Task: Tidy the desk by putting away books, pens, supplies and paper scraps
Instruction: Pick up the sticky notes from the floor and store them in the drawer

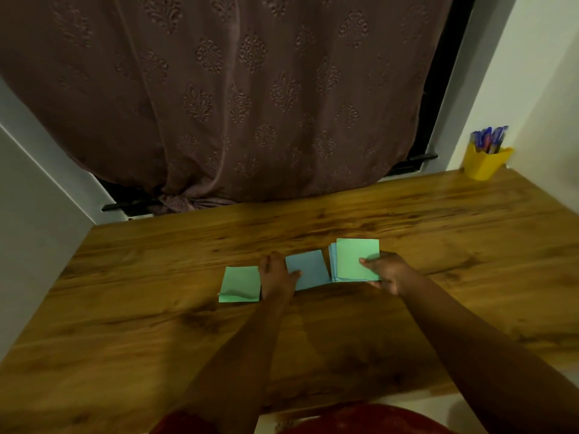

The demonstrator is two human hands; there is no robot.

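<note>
Paper scraps: we see three lots of coloured paper in a row near the middle of the wooden desk, which we take as our landmark.
Green sheet: a single green sheet lies flat on the desk at the left end of the row, its near edge a little curled.
Blue sheet: a blue sheet lies flat at the desk's middle, between the green sheet and the stack.
Stack: a small stack of papers with a green one on top sits at the right end of the row; bluish edges show along its left side.
Left hand: our left hand rests on the desk between the green and blue sheets, thumb lying on the blue sheet's left edge, fingers curled; we cannot tell whether it grips anything.
Right hand: our right hand pinches the stack at its right near corner, thumb on top.
Pen holder: a yellow cup holding blue pens stands at the desk's far right corner, well apart from the papers.
Curtain: a brown patterned curtain hangs behind the desk's far edge.
</note>
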